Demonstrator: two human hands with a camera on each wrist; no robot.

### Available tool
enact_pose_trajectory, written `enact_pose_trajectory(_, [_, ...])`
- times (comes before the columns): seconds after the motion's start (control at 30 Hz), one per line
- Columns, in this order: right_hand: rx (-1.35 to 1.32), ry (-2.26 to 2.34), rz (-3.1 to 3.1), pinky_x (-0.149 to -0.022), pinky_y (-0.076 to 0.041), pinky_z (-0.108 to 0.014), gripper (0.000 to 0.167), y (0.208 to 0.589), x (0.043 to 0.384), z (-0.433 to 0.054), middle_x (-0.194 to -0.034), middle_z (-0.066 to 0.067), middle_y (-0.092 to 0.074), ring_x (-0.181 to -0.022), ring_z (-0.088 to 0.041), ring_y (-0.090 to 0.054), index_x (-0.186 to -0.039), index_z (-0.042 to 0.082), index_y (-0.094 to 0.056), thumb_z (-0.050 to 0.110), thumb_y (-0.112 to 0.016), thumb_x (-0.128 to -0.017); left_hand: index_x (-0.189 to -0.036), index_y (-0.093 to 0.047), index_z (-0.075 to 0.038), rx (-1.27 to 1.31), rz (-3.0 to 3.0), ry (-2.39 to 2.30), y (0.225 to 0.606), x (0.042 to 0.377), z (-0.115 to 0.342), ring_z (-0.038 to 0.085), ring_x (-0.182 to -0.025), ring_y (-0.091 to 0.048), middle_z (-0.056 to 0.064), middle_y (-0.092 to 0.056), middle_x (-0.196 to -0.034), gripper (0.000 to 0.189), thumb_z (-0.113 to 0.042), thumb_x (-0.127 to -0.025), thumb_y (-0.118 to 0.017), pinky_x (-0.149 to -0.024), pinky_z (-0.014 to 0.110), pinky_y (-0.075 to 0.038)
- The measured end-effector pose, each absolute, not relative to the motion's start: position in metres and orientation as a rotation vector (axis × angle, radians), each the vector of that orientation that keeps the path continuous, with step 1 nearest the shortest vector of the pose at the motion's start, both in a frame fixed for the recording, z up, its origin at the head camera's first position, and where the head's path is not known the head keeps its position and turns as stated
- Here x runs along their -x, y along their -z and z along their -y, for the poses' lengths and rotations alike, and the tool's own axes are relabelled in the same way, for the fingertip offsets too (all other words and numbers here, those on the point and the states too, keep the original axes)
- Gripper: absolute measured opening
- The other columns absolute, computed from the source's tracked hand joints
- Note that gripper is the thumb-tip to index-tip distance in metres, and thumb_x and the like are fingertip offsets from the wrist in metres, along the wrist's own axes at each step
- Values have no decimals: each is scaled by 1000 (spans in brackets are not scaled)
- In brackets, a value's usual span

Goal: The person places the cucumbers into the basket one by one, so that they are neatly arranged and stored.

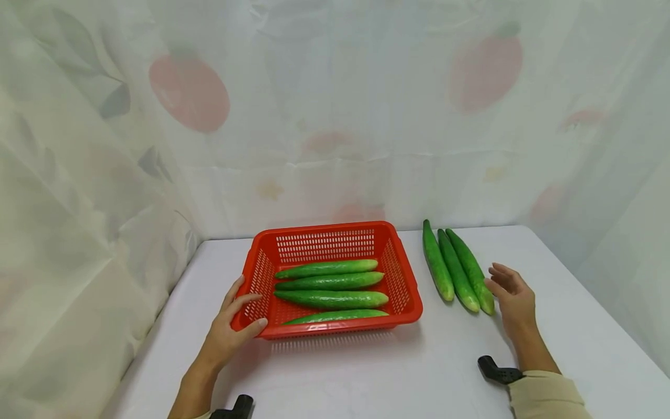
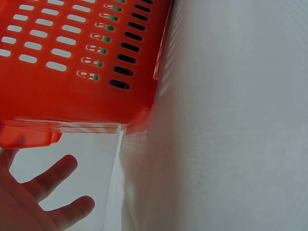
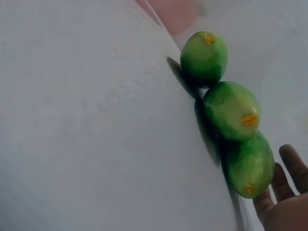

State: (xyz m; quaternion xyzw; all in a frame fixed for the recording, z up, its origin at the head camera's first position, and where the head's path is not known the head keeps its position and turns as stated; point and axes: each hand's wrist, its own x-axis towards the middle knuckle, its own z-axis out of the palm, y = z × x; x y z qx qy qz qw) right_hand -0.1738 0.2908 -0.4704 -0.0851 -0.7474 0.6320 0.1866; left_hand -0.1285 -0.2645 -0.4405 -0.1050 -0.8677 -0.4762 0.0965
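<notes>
A red plastic basket (image 1: 342, 331) with slotted walls stands on the table, several green cucumbers (image 1: 331, 299) lying crosswise in it. My left hand (image 1: 225, 334) is at its near left corner, thumb and a finger resting over the rim. Seen from the left wrist, two fingers (image 2: 54, 177) stretch out spread beside the basket wall. Right of the basket, three more cucumbers (image 1: 459, 273) lie side by side on the table. My right hand (image 1: 515, 299) is just beside the rightmost one, its fingers loosely bent around nothing. The right wrist view shows the cucumbers' pale blunt ends (image 3: 232, 110) and part of that hand (image 3: 284, 207).
A white-covered table (image 1: 366, 378) bears everything. Behind it hangs a pale curtain (image 1: 335, 116) with faded fruit prints, and another sheet (image 1: 78, 233) drapes along the left side. Each wrist wears a black camera mount, the right one (image 1: 499, 371) by a beige sleeve (image 1: 546, 396).
</notes>
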Motion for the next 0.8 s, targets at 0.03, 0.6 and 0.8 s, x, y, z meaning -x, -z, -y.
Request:
enact_pose_trajectory(0.03, [245,-1739,2149,-78,-42,-12,42,472,174,-291,-128,-10,-55,-115,-19,-48,-135,12,-54,18,-64,-95,-125,-61,-11,316,2563,1417,440,129,265,31,-139,-20,-2,-16,-158,45,-21,-83,-75,-97,54,-34])
enact_pose_trajectory(0.6, [222,-1421,2511,-86,-39,-15,55,488,176,-296,-134,-26,-48,-121,-39,-47,-142,3,-43,24,-63,-95,-124,-61,-8,314,2563,1429,444,130,266,33,-139,-19,0,-15,-158,45,-22,-84,-74,-96,60,-33])
enact_pose_trajectory(0.8, [240,-1342,2517,-83,-37,-12,51,488,177,-294,-131,-27,-51,-120,-39,-48,-139,-1,-45,19,-63,-95,-125,-61,-10,300,2586,1387,443,130,265,31,-138,-22,-2,-15,-158,45,-24,-84,-73,-94,33,-39])
